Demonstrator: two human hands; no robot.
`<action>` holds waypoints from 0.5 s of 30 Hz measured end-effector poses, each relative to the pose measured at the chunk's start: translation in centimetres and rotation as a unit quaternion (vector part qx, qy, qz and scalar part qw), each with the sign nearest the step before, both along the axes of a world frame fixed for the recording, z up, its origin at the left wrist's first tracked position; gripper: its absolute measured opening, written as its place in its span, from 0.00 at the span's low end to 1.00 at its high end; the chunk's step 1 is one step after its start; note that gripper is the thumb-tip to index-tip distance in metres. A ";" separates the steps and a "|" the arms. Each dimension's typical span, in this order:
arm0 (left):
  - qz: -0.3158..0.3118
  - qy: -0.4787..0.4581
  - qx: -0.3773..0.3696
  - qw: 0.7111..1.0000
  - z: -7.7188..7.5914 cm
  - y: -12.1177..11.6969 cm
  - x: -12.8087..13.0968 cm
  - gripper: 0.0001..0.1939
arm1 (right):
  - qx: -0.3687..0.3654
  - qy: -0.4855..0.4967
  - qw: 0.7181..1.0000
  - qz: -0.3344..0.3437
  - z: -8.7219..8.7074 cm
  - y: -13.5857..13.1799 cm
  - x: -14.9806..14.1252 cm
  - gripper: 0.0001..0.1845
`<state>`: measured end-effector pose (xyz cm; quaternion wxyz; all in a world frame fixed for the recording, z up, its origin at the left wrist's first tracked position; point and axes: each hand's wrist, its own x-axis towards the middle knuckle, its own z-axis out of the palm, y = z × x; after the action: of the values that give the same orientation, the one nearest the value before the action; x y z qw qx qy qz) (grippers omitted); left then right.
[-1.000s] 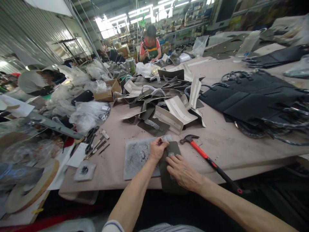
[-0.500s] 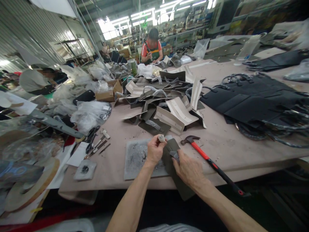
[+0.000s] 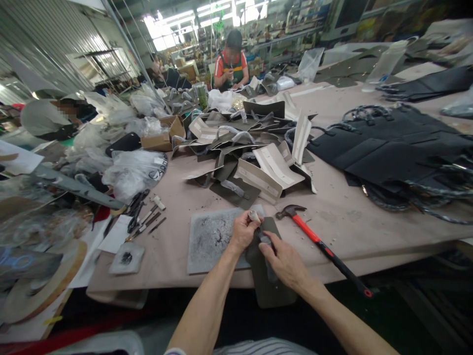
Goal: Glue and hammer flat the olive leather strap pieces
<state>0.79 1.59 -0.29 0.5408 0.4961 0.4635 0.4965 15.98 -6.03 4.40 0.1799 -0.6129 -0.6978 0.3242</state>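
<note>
My left hand (image 3: 243, 231) is closed round a small pale-tipped punch tool (image 3: 253, 215), held upright over a dark olive leather piece (image 3: 266, 283). This piece lies at the table's front edge and hangs partly over it. My right hand (image 3: 284, 262) rests on the piece, fingers pinched on a small part of it next to the tool. A scuffed grey cutting pad (image 3: 210, 240) lies just left of the hands. A red-handled hammer (image 3: 320, 244) lies on the table to the right, untouched.
A heap of olive and cream leather pieces (image 3: 254, 158) fills the table's middle. Black bag panels with handles (image 3: 395, 153) lie right. Scissors and small tools (image 3: 142, 217) and plastic bags (image 3: 133, 172) lie left. One person (image 3: 231, 61) works at the far end, another (image 3: 48, 118) at the left.
The olive piece has been turned and shifted under my hands at the table edge. My right hand has moved from flat on it to pinching near the tool. The left hand stays on the tool.
</note>
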 end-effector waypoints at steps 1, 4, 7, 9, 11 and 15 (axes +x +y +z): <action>-0.005 0.004 0.001 1.000 0.0 0.0 0.0 0.10 | 0.018 0.017 1.000 -0.019 -0.5 -0.1 0.9 0.28; -0.011 0.019 0.006 1.000 0.1 -0.1 -0.1 0.08 | 0.107 -0.068 0.986 -0.105 -2.0 0.0 4.5 0.27; -0.011 0.024 0.005 1.000 0.1 0.0 0.0 0.07 | 0.159 -0.238 0.947 -0.143 -3.3 0.4 8.5 0.25; -0.010 0.027 -0.002 1.000 0.1 0.0 0.2 0.06 | 0.148 -0.304 0.932 -0.133 -3.8 0.7 10.7 0.24; -0.004 0.040 -0.005 0.999 0.2 -0.1 0.4 0.06 | 0.118 -0.330 0.930 -0.108 -4.1 1.1 12.0 0.21; 0.035 0.079 0.013 0.996 0.4 -0.3 1.1 0.06 | -0.012 -0.265 0.959 -0.099 -3.4 2.1 12.2 0.12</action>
<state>1.86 1.25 0.08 0.4787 0.5242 0.5153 0.4802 28.21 -3.89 1.04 0.0121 -0.7451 -0.6522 0.1390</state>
